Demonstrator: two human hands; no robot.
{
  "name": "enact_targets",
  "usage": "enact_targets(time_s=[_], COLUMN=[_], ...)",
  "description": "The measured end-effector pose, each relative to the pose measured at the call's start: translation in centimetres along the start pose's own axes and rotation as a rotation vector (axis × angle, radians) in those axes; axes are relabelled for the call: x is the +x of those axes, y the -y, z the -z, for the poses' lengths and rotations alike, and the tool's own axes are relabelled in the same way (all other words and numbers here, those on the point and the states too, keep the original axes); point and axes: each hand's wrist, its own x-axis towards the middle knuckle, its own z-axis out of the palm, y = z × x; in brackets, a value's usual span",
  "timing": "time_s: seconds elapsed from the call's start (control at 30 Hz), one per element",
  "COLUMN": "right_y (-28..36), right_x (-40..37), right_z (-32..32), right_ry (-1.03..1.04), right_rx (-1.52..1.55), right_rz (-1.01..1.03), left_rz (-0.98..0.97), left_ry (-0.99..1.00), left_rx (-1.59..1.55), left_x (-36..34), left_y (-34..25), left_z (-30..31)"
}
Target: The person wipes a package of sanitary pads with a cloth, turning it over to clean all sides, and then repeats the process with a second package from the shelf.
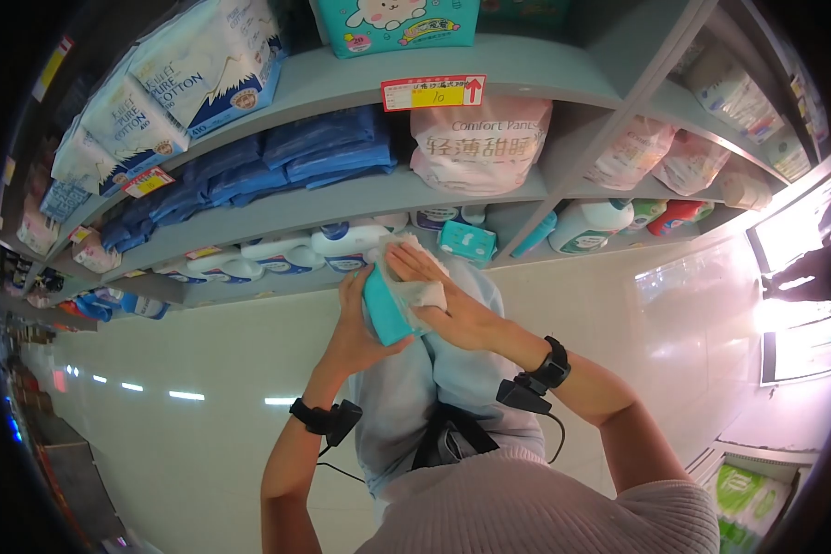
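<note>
A teal pack (387,312) is tilted above my lap, its left side and lower edge gripped by my left hand (353,325). My right hand (445,300) presses a crumpled white cloth (429,295) against the upper right part of the pack. Its fingers lie stretched over the cloth, with the thumb below. The cloth hides much of the pack's face. Just beyond my hands, a similar teal pack with white print (467,241) lies on the bottom shelf.
White jugs (344,242) and a large white bottle (589,226) line the bottom shelf. Above are blue packs (328,146), a pink diaper bag (478,148) and cotton tissue packs (198,69). A price tag (434,92) hangs on the shelf edge.
</note>
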Motion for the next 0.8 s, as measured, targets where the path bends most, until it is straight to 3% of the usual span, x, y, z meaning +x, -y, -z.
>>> enact_targets(time_s=[0.23,0.57,0.63,0.73,0.8], right_y=[0.0,0.0,-0.3,-4.3,-4.7], right_x=[-0.7,0.8,0.5,-0.9,-1.7], right_z=[-0.3,-2.2,-2.2,-2.6,-2.9], right_ry=[-0.003,0.045,0.015,0.024,0.017], right_rx=[0.084,0.100,0.305,0.126,0.149], right_rz=[-0.069,-0.019,-0.130,-0.189,-0.251], left_rz=[-0.036,0.110,0.144,0.180,0.139], left_ry=[-0.018,-0.041,-0.040,-0.092,-0.083], left_rx=[0.032,-0.287,-0.317,-0.461,-0.307], left_x=[-0.5,-2.7,-3.4,-4.1,-4.4], left_y=[0.7,2.6,2.9,3.5,3.0], left_z=[0.0,1.3,1.4,1.6,1.7])
